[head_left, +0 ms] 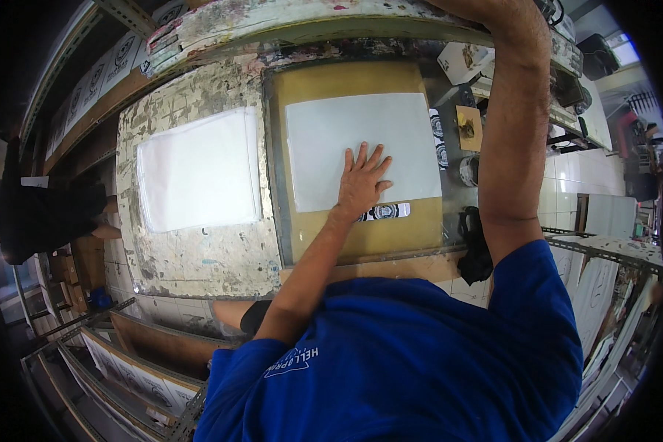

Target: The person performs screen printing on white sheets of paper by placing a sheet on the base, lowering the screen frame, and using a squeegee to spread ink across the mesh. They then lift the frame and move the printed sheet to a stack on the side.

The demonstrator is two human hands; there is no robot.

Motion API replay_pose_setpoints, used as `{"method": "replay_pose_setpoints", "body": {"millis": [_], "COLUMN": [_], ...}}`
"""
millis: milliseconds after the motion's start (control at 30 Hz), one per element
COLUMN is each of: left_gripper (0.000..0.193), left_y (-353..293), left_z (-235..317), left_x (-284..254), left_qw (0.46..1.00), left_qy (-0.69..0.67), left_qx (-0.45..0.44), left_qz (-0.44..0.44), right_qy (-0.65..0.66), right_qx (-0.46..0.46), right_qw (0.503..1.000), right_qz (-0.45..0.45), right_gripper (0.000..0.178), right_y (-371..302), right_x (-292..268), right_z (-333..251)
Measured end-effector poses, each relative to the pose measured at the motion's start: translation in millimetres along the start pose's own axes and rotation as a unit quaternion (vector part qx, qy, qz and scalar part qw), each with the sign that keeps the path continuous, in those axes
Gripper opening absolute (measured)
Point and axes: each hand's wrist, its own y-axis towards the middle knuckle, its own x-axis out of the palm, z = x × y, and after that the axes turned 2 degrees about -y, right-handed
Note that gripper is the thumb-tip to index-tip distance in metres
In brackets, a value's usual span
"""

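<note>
My left hand (363, 177) lies flat with its fingers spread on a white sheet (313, 147), below the sheet's middle. The sheet rests on a yellowish-brown board (346, 79). Patterned black-and-white strips show at two of its edges: one strip (438, 140) along the right side, another strip (388, 211) just below, partly behind my wrist. My right forearm (514, 125) stretches up past the right of the board to the top edge of the picture, where the hand is cut off. To the left, a stack of thin white sheets (199, 173) sits on a paint-stained table (177, 258).
A paint-smeared beam or frame (309, 22) crosses the far side. Right of the board are a small brown card (469, 127), a round container (469, 171) and a black cloth-like item (475, 247). Metal racks (136, 368) stand lower left. Another person (48, 214) is at far left.
</note>
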Motion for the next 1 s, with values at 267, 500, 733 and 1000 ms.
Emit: {"method": "replay_pose_setpoints", "body": {"millis": [267,500,733,1000], "left_gripper": [0.056,0.055,0.054,0.067], "left_y": [-5.1,-8.5,-9.9,-8.5], "left_z": [4.2,7.2,4.4,2.7], "left_x": [-0.3,-3.9,-3.5,-18.2], "left_qw": [1.0,0.999,0.999,0.996], "left_qy": [0.014,0.011,0.025,0.053], "left_qx": [0.014,0.029,0.036,0.008], "left_qz": [-0.003,-0.013,-0.023,-0.074], "right_qy": [0.014,-0.013,-0.009,0.02], "right_qx": [-0.029,-0.043,-0.036,-0.05], "right_qw": [0.999,0.999,0.999,0.999], "right_qz": [0.001,0.019,0.007,0.008], "right_gripper": [0.062,0.062,0.061,0.061], "right_y": [0.0,-3.6,-2.4,-13.1], "right_x": [5.6,6.1,6.9,7.5], "right_z": [9.9,8.9,9.0,11.1]}}
